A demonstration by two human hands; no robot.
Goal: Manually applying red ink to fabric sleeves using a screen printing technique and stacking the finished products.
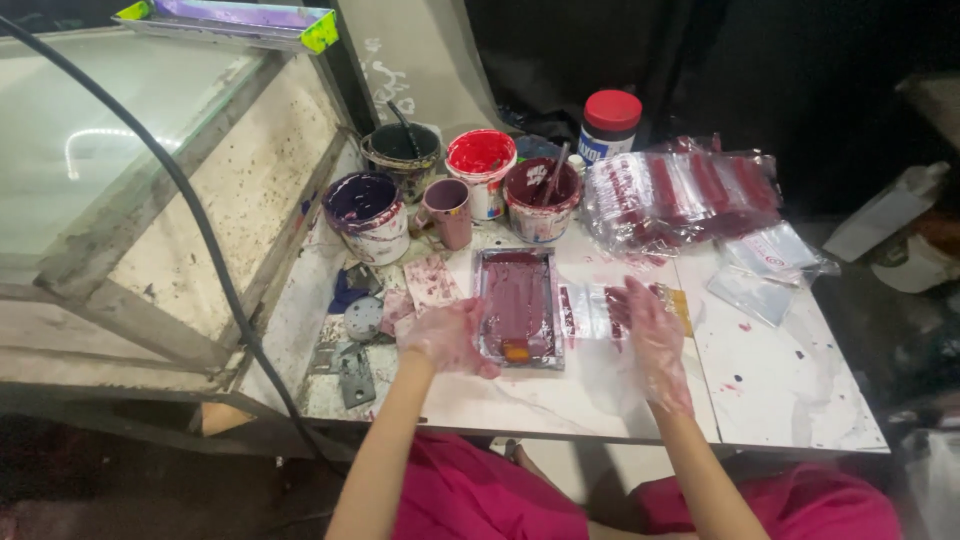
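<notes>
- Seen from above, near the middle of the frame, a small rectangular printing frame (518,305) lies flat on a white, paint-spattered table (780,390). Its screen is coated in dark maroon ink, with an orange patch near its lower edge.
- The left hand (447,338), in a thin clear plastic glove, rests against the frame's lower left corner, fingers loosely curled against its edge, apparently to steady it; it does not close around anything.
- The right hand (652,335), also gloved, lies palm down just right of the frame, fingers spread flat on clear plastic packets (592,310) printed with red marks, as if pressing them to the table.
- Behind the frame, toward the upper middle, stand open ink pots within easy reach: a dark purple one (366,212), a blackish one with a stick in it (401,152), a red one (481,165) and a maroon one holding a stirrer (541,198), plus a mauve cup (448,210).
- A red-lidded jar (609,122) stands behind them.
- At upper right lies a heap of printed clear bags (680,195), likely set aside there away from the wet ink.
- At left a large slanted glass table (130,170) fills the frame, crossed by a black cable (205,240).
</notes>
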